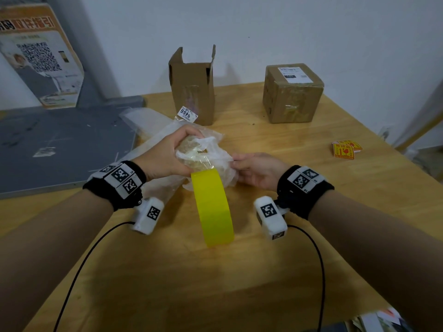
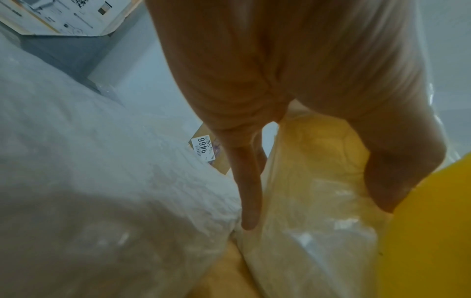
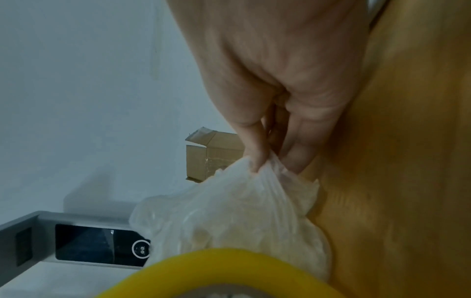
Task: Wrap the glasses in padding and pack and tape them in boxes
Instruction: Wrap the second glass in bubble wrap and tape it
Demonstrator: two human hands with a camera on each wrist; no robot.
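Over wooden table, left hand grips padded bundle, right hand pinches it.

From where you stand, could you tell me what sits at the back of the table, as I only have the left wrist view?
Observer: An open cardboard box stands upright with its flaps up, and a sealed box sits to its right.
Operator: Thank you; what is the right hand doing?
Observer: The right hand pinches a gathered end of the padding-wrapped bundle.
Operator: And is the yellow tape roll loose?
Observer: The tape roll stands on edge against the bundle, between the wrists; the left hand grips the bundle's other side.
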